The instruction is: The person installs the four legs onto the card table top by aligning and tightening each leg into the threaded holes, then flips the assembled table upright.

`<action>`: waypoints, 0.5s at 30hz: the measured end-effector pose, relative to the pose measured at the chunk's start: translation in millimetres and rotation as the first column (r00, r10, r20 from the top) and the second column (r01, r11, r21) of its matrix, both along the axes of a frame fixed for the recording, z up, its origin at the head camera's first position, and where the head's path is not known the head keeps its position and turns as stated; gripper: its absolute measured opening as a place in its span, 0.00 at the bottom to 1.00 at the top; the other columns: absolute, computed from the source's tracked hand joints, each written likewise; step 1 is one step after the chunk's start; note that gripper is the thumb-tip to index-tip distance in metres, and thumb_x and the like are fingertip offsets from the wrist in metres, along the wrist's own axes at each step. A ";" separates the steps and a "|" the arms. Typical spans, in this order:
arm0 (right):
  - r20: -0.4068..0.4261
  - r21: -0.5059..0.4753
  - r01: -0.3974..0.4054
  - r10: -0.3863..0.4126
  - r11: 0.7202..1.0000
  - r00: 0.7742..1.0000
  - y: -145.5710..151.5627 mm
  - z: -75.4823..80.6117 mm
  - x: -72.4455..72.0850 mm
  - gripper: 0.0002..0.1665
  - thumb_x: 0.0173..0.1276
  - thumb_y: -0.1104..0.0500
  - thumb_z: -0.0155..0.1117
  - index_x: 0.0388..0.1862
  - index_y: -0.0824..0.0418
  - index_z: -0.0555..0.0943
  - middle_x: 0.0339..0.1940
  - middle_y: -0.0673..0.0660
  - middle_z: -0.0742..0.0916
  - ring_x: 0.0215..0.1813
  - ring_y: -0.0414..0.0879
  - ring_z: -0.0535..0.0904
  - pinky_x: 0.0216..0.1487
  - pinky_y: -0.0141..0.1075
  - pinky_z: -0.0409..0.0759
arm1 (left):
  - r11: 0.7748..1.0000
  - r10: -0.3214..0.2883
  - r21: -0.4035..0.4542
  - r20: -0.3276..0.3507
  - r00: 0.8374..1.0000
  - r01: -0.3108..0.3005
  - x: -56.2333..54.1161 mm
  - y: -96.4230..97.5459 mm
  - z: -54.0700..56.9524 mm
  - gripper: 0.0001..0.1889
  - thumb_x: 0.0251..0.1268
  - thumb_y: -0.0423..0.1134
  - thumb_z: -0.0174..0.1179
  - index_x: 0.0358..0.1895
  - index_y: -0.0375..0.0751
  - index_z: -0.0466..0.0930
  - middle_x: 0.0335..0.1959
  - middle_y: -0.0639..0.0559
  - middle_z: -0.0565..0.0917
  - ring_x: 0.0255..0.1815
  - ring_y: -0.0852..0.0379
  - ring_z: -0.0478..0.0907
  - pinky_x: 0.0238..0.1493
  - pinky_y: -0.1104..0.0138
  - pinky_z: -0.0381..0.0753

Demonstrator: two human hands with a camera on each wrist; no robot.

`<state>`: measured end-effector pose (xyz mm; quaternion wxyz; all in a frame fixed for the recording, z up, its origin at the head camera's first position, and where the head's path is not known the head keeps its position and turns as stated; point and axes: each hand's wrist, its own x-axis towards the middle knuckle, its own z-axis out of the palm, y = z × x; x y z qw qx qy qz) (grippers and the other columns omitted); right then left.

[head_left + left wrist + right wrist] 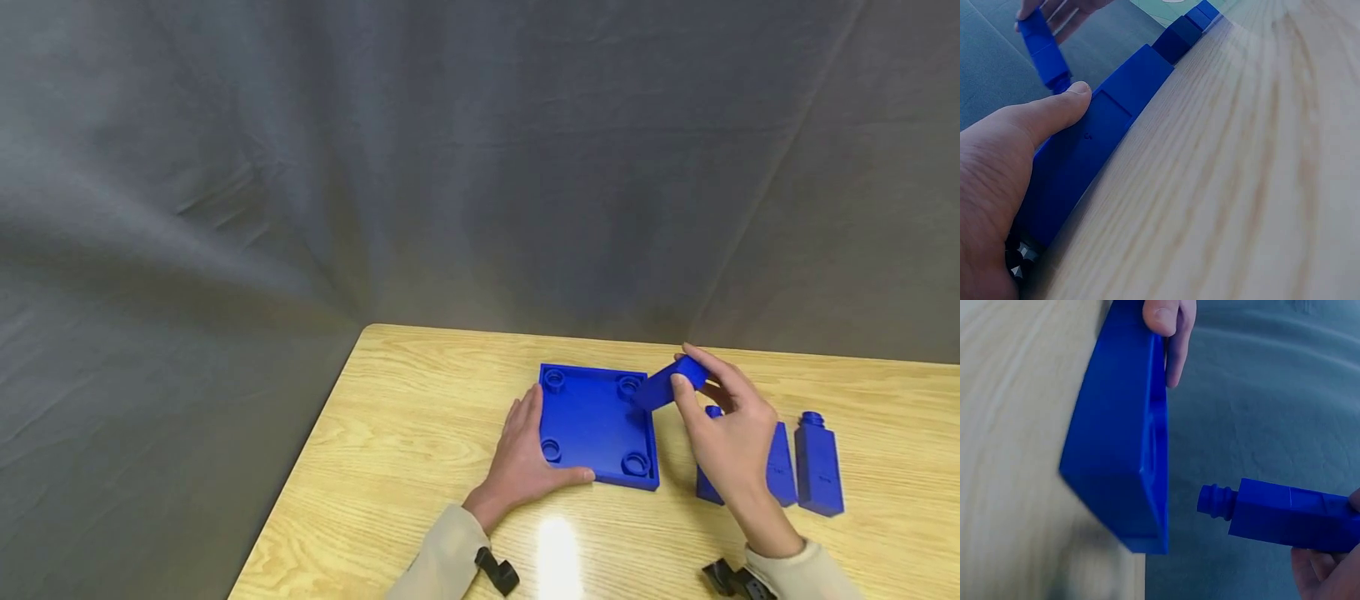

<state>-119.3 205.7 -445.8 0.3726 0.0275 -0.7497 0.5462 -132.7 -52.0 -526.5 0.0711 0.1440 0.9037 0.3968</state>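
A blue square plate (592, 425) with a raised rim lies on the table, a round socket in each inner corner. My left hand (521, 467) holds its near left corner, the fingers along the left side and the thumb (1066, 112) on the front rim. Between thumb and fingers, my right hand (731, 433) grips a blue square post (671, 383) by its upper end. This post is tilted over the plate's far right corner. In the right wrist view its ridged round peg (1216, 501) points toward the plate, with a gap between them.
Right of the plate lie more blue posts of the same shape: one (819, 467) at the far right, another (780, 467) beside it, and one (708, 483) partly behind my right hand. The wooden table (390, 433) ends at its left edge; a grey curtain (480, 167) hangs behind.
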 end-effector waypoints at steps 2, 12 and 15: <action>-0.011 0.006 -0.016 0.016 1.000 1.000 -4.8 2.4 -3.6 0.26 0.66 0.79 0.74 0.63 0.68 0.90 0.55 0.42 0.92 0.53 0.29 0.87 0.56 0.18 0.82 | 1.000 -0.002 0.003 0.001 1.000 0.002 0.2 -0.1 0.1 0.76 0.52 0.70 0.82 0.94 0.52 0.37 0.95 0.53 0.44 0.94 0.42 0.41 0.88 0.36 0.52; -0.031 -0.011 -0.133 0.133 0.991 0.991 -28.0 14.4 -19.4 0.25 0.65 0.78 0.77 0.62 0.70 0.90 0.54 0.40 0.93 0.49 0.30 0.89 0.56 0.22 0.85 | 1.000 -0.003 -0.005 -0.014 1.000 0.003 -1.8 -0.4 -2.7 0.76 0.51 0.69 0.83 0.94 0.49 0.39 0.94 0.51 0.45 0.94 0.41 0.42 0.89 0.38 0.52; -0.021 -0.031 -0.149 0.149 0.988 0.989 -34.6 16.1 -25.2 0.24 0.65 0.77 0.78 0.60 0.70 0.91 0.53 0.46 0.94 0.48 0.31 0.90 0.54 0.21 0.85 | 1.000 -0.004 -0.006 -0.010 1.000 0.004 -2.7 -0.5 -2.8 0.76 0.52 0.70 0.83 0.94 0.49 0.38 0.94 0.52 0.45 0.94 0.41 0.42 0.89 0.38 0.52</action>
